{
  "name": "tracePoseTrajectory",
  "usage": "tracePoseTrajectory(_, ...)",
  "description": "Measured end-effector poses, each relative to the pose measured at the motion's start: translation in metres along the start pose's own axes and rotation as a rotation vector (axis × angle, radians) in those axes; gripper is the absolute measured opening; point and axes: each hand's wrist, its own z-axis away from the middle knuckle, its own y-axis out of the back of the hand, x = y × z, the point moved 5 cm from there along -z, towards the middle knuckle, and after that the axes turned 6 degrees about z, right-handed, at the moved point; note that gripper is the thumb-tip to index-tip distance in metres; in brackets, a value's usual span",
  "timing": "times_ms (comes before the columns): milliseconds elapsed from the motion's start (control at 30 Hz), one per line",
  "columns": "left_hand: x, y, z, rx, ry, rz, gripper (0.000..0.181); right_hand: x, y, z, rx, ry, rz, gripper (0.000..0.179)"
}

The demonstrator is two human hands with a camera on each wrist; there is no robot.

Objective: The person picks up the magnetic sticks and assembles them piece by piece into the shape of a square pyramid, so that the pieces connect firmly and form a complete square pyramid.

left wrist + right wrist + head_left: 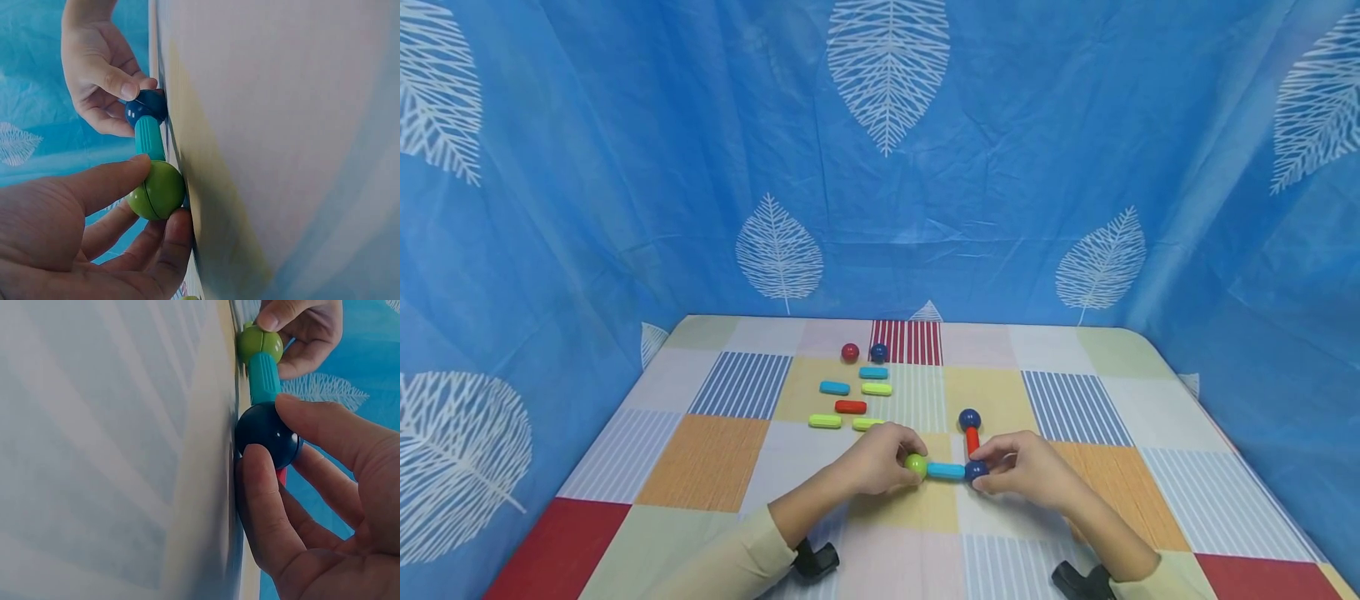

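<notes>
My left hand (880,460) pinches a green ball (157,190) between thumb and fingers. A light blue rod (946,472) joins that ball to a dark blue ball (267,435), which my right hand (1028,471) holds with thumb and fingertips. From this dark blue ball a red rod (972,441) runs away toward the back of the table, with a second dark blue ball (970,419) on its far end. The joined pieces lie low, at the tabletop. In the right wrist view my fingers hide most of the red rod.
Loose pieces lie left of centre: a red ball (850,352), a dark blue ball (879,352), two light blue rods (834,388), a red rod (851,407) and several yellow-green rods (825,422). A patchwork cloth (700,462) covers the table. Blue curtains (985,208) surround its back and sides.
</notes>
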Motion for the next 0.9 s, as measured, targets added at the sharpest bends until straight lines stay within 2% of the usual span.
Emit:
tracePoseTrajectory(333,-0.002,-0.001,0.000,0.004,-0.014,-0.009,0.025,0.002,-0.001,-0.001,-0.006,-0.010,-0.031,0.034)
tracePoseTrajectory(500,-0.004,0.004,0.001,0.000,-0.011,0.011,0.028,0.001,0.000,-0.002,-0.040,-0.001,-0.056,0.035)
tracePoseTrajectory(633,-0.011,0.015,0.000,0.016,-0.023,0.012,0.030,0.001,0.004,-0.003,-0.070,-0.007,-0.104,0.035)
tracePoseTrajectory(700,-0.014,0.023,-0.001,0.035,-0.051,0.003,0.028,0.003,0.005,-0.004,-0.070,-0.025,-0.124,0.035)
tracePoseTrajectory(900,-0.020,0.048,-0.001,0.132,-0.134,-0.034,0.024,0.008,0.013,-0.010,-0.013,-0.092,-0.097,0.033)
